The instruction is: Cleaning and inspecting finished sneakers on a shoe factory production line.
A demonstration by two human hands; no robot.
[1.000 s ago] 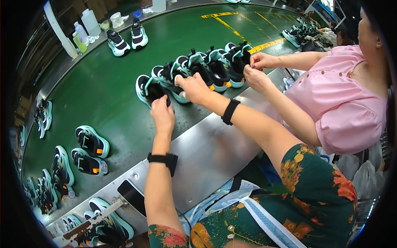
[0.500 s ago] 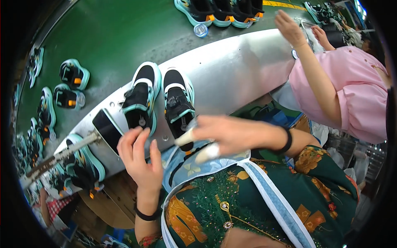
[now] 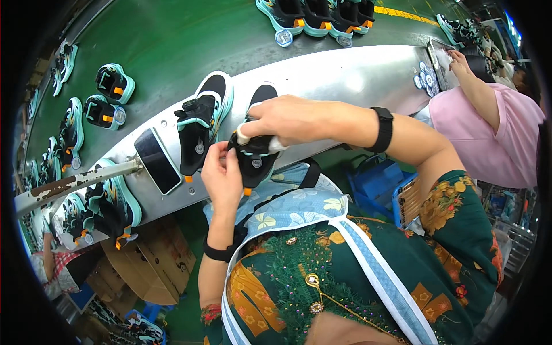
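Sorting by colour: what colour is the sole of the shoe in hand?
Teal, edging the black shoe held by both hands; head view shows it.

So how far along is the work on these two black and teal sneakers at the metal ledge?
Done: nothing shows either shoe finished. In hand: both hands, left hand and right hand, grip the right-side black and teal sneaker over the metal ledge. Left: the other black and teal sneaker lies untouched beside it.

**Tight at the metal ledge, open on the green belt**

We see bare belt (image 3: 190,40) beyond the ledge (image 3: 356,72). Nearer in, two black-and-teal shoes (image 3: 198,129), a dark phone (image 3: 156,161) and a paint-flecked pipe (image 3: 75,183) crowd the left; a co-worker's arm (image 3: 477,95) blocks the right.
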